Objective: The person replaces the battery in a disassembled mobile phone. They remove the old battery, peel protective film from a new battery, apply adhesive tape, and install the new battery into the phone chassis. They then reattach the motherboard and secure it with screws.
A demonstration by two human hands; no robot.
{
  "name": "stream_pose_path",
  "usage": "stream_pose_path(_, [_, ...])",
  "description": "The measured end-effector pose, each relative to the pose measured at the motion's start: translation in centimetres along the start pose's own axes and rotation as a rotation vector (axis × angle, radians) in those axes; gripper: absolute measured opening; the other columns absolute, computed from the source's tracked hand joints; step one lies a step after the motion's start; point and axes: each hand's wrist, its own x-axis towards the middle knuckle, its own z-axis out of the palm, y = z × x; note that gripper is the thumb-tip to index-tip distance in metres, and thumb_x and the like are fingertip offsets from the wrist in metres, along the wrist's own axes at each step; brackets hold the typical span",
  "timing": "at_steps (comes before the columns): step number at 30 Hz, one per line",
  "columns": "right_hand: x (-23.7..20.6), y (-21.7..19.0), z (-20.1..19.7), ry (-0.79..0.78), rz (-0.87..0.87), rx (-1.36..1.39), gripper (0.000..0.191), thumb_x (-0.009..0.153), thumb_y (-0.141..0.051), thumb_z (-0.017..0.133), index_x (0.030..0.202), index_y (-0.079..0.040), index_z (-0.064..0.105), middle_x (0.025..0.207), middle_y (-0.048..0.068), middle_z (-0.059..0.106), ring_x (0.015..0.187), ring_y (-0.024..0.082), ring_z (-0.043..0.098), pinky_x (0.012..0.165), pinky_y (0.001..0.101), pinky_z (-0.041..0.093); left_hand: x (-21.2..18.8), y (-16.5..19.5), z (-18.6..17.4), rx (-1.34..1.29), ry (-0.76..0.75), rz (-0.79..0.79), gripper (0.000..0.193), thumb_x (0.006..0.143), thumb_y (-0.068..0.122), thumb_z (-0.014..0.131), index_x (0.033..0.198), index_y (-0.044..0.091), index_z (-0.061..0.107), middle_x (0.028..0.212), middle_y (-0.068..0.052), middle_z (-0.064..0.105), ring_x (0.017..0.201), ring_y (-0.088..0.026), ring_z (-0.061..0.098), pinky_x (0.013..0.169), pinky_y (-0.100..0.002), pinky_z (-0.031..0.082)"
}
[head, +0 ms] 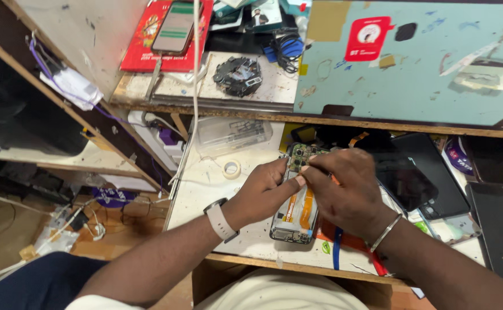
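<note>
An opened phone (295,213) with no back cover lies on the white worktop (205,195), showing a green circuit board at its far end and orange flex cables along its body. My left hand (265,189) grips the phone's left side, thumb pressed on its middle. My right hand (346,192) rests over the phone's upper right part, fingertips pinched at the circuit board. Whether a small tool sits in those fingers is hidden. A watch is on my left wrist, a metal bangle on my right.
A tape roll (231,168) and a clear plastic box (234,135) lie beyond the phone. Dark phone screens (429,172) are stacked to the right. A shelf above holds another phone (174,26) on a red packet and a round black part (238,74). Blue and red tools (336,250) lie under my right wrist.
</note>
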Motion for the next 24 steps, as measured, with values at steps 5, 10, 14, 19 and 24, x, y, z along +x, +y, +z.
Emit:
stream_pose_path(5, [-0.1,1.1,-0.5,0.023,0.510,0.494,0.049,0.084,-0.008,0.078,0.129,-0.001,0.060,0.124,0.013,0.065,0.116,0.024,0.063,0.099,0.0359,0.052,-0.1,0.4,0.0,-0.059,-0.054,-0.043,0.020,0.102,0.018,0.057,0.117,0.005,0.062,0.088,0.006,0.064,0.079,-0.001,0.053,0.070,-0.024,0.048])
stream_pose_path(10, [-0.5,2.2,0.8,-0.156,0.849,0.997,0.047,0.085,-0.008,0.077,0.130,-0.004,0.063,0.116,0.006,0.069,0.104,0.009,0.066,0.088,0.0259,0.057,0.1,0.2,0.1,0.112,-0.036,-0.071,0.018,0.102,0.021,0.060,0.109,0.005,0.064,0.073,0.004,0.058,0.068,-0.003,0.048,0.061,-0.026,0.045])
stream_pose_path(14, [-0.7,1.8,0.8,-0.217,0.844,0.777,0.045,0.082,-0.007,0.079,0.125,-0.004,0.065,0.109,0.004,0.071,0.095,0.007,0.067,0.080,0.0242,0.059,0.2,0.7,0.4,0.161,-0.047,-0.090,0.021,0.103,0.024,0.060,0.098,0.003,0.062,0.065,0.002,0.056,0.061,-0.004,0.048,0.055,-0.027,0.044])
stream_pose_path(19, [-0.4,1.1,0.9,-0.234,0.904,0.721,0.039,0.081,-0.007,0.078,0.117,-0.004,0.064,0.098,0.003,0.071,0.085,0.007,0.065,0.074,0.0239,0.056,0.1,1.8,0.8,0.214,0.006,-0.113,0.025,0.100,0.026,0.059,0.091,0.003,0.062,0.054,-0.004,0.057,0.048,-0.008,0.054,0.047,-0.030,0.044])
stream_pose_path(24, [-0.2,0.8,0.9,-0.244,0.933,0.781,0.036,0.082,-0.007,0.076,0.114,-0.004,0.060,0.095,0.002,0.069,0.083,0.006,0.062,0.072,0.0244,0.055,-0.4,2.7,1.1,0.343,0.103,0.011,0.029,0.099,0.026,0.061,0.085,0.000,0.059,0.054,-0.010,0.055,0.046,-0.014,0.052,0.046,-0.034,0.042])
